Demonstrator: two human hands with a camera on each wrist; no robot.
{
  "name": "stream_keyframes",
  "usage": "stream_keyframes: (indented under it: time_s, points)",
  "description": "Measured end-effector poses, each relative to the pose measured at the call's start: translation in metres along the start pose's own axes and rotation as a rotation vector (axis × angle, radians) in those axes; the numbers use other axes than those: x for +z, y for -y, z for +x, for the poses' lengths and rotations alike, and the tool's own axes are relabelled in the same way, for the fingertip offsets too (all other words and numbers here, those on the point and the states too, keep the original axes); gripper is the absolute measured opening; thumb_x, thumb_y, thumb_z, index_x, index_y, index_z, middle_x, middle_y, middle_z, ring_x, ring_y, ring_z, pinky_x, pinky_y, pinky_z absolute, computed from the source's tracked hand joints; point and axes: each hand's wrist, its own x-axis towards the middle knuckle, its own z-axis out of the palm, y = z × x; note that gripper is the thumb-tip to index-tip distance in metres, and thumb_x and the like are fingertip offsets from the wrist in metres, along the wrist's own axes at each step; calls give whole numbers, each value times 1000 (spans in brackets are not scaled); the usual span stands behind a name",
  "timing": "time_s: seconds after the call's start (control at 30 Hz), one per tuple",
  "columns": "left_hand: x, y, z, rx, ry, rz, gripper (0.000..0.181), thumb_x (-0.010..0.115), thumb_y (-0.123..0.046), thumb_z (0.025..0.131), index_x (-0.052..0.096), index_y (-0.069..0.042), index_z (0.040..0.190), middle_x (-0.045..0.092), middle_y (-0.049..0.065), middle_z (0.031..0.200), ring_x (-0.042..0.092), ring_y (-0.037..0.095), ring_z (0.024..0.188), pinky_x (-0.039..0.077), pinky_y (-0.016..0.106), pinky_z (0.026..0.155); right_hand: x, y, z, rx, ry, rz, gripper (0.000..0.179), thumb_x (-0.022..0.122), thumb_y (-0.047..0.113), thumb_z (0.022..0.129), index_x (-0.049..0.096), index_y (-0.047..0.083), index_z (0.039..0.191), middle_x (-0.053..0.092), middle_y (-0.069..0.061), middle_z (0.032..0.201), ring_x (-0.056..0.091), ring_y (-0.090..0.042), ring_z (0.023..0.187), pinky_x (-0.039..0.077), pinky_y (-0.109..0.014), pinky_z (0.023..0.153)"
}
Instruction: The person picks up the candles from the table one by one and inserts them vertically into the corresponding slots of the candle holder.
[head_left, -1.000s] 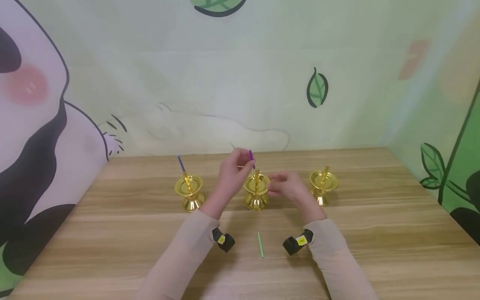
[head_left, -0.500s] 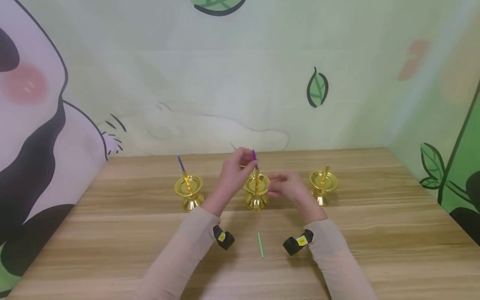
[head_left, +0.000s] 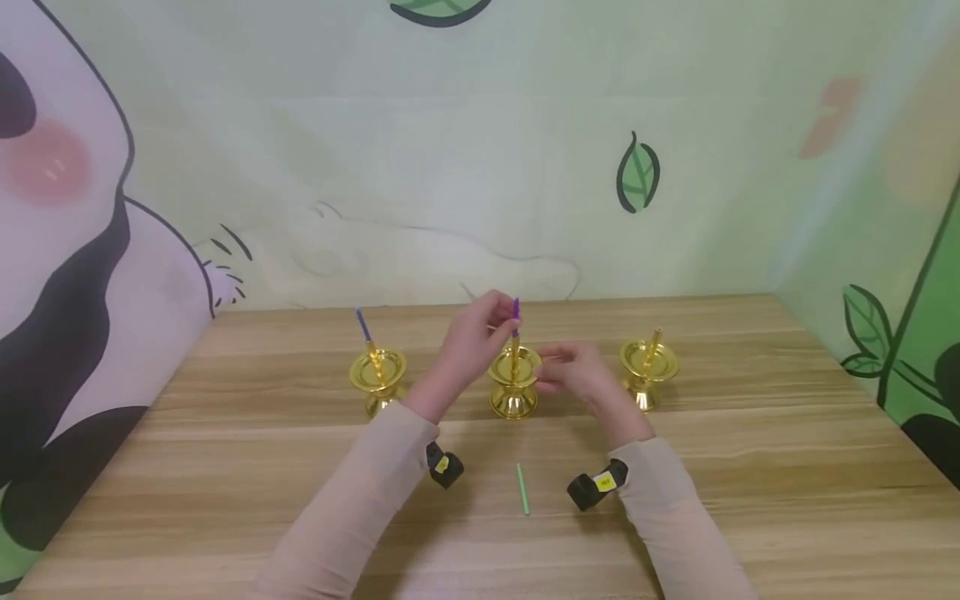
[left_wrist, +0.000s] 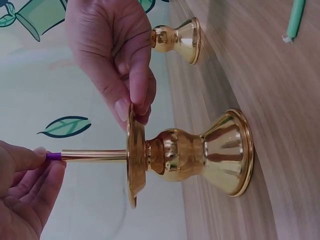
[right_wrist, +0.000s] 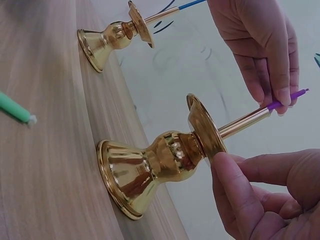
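My left hand (head_left: 471,340) pinches a thin purple candle (right_wrist: 300,93) between thumb and fingers. The candle's lower end is at the mouth of the upright tube of the middle gold candle holder (head_left: 514,402), in line with it in the left wrist view. With thumb and fingers my right hand (head_left: 581,375) pinches the dish rim of that same holder (left_wrist: 136,170) from the right. Its base stands on the table. A green candle (head_left: 522,489) lies on the wood between my forearms, its white wick showing in the right wrist view.
To the left stands another gold holder (head_left: 377,372) with a blue candle (head_left: 363,323) in its tube, leaning slightly. A third gold holder (head_left: 649,362), without a candle, stands right. Behind the wooden table (head_left: 247,467) rises a wall with panda and leaf pictures.
My left hand has moved slightly right, bringing the purple candle from beside the middle holder's tube to over its mouth and upright. The right hand has stayed on the dish rim.
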Motion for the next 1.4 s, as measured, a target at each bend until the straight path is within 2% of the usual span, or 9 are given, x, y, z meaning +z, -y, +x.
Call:
stream_keyframes:
  time_s: [0.23,0.6,0.8,1.07,1.4]
  points:
    - [2,2,0,-17,-7,-16,15,60,-3,91,57,3,104,67,18,97,67,27,88,58,27,79,0,-1,1,-6,0,2,40,56,-7,89,48,-14,128,58,-34,115,67,-12,74,58,-21,72]
    - [-1,-4,2,-3,25,47,15,61,-2,90,58,4,103,68,19,96,68,27,89,58,27,78,0,0,1,0,-1,-7,40,56,-7,89,48,-13,128,58,-33,115,67,-13,74,58,-22,74]
    - [0,-4,1,-26,8,51,13,61,-3,90,58,4,101,67,19,95,67,28,88,58,27,76,1,1,-1,21,-10,-10,41,56,-6,90,48,-11,130,58,-31,115,68,-18,80,58,-22,75]
    - [5,-4,1,-35,3,72,15,60,-2,90,57,3,104,67,18,98,66,28,93,57,30,82,0,-2,2,31,-20,-4,41,55,-6,90,48,-11,130,59,-29,113,66,-12,73,58,-22,74]
    - [6,2,-2,9,-43,49,14,62,-1,89,58,4,101,67,19,94,67,29,88,58,29,78,1,-2,1,28,-14,1,40,54,-6,91,47,-11,130,60,-24,108,65,-10,73,58,-24,77]
